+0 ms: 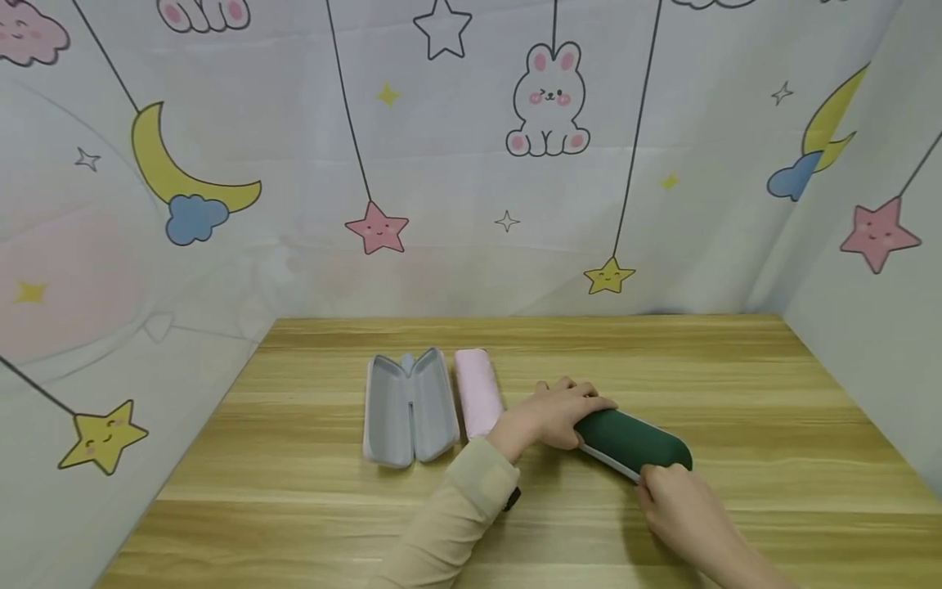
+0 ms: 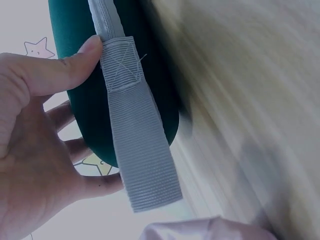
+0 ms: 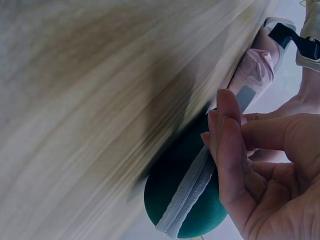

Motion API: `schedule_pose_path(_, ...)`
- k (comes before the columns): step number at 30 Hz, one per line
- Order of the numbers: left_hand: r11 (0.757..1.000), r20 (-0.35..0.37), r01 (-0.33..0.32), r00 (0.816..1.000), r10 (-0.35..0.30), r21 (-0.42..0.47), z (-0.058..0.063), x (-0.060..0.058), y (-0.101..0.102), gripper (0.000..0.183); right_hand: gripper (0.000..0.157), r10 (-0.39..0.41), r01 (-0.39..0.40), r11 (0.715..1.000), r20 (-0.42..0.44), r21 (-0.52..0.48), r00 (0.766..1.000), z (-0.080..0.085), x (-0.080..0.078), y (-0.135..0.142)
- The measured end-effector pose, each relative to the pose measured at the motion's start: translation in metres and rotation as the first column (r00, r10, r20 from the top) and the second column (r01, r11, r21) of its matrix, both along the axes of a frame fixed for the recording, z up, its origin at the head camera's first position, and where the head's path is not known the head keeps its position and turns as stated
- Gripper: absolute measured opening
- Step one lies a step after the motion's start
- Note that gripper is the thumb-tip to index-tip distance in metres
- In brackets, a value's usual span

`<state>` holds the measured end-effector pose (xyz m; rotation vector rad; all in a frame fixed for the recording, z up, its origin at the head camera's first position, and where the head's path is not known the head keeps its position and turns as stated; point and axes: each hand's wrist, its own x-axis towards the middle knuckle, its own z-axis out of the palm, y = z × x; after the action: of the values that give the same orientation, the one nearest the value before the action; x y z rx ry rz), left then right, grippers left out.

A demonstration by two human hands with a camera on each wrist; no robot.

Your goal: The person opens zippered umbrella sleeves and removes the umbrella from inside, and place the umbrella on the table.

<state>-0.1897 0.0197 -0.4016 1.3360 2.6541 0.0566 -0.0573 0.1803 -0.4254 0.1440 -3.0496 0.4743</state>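
A green zippered glasses case (image 1: 636, 442) lies slantwise on the table. My left hand (image 1: 555, 413) grips its far-left end, thumb beside a grey fabric strap (image 2: 142, 145) and fingers around the other side. At the near-right end, my right hand (image 1: 680, 499) has its thumb and curled fingers pinched together against the case's side. The pale zipper (image 3: 187, 192) runs along the edge there, and its two tapes lie close together. The pull is hidden behind the right fingers.
On the wooden table (image 1: 294, 507), an open case with grey lining (image 1: 386, 417) stands to the left. Beside it is a pink wrapped bundle (image 1: 478, 393), partly behind my left forearm. A patterned curtain (image 1: 456, 164) hangs behind the table.
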Motion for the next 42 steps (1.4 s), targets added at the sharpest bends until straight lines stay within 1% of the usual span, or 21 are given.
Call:
schedule_pose_path(7,1.000,-0.012,-0.001,1.000,0.001,0.002,-0.001,-0.001,0.000,0.066,0.033,0.023,-0.019,0.998,-0.057,0.057,0.998,-0.002,-0.004,-0.004)
schedule_pose_path(11,1.000,-0.009,0.004,1.000,-0.004,0.007,-0.001,0.000,0.000,0.065,0.034,0.032,-0.028,0.998,-0.078,0.059,0.996,-0.002,-0.006,-0.007)
schedule_pose_path(19,1.000,-0.006,0.003,1.000,-0.003,0.019,-0.002,0.000,-0.001,0.066,0.034,0.041,-0.037,0.998,-0.093,0.051,0.995,-0.002,-0.008,-0.011)
schedule_pose_path(27,0.999,-0.003,0.003,1.000,-0.002,0.037,-0.003,0.001,-0.003,0.066,0.033,0.031,-0.028,0.999,-0.069,0.046,0.997,-0.002,-0.012,-0.016)
schedule_pose_path(33,0.999,-0.013,0.014,1.000,-0.014,0.037,-0.003,0.001,-0.004,0.068,0.031,0.043,-0.040,0.998,-0.069,0.043,0.997,-0.003,-0.015,-0.020)
schedule_pose_path(42,1.000,-0.021,0.004,1.000,-0.004,0.024,-0.003,0.001,-0.004,0.069,0.032,0.049,-0.048,0.998,-0.042,0.028,0.998,0.000,-0.019,-0.025)
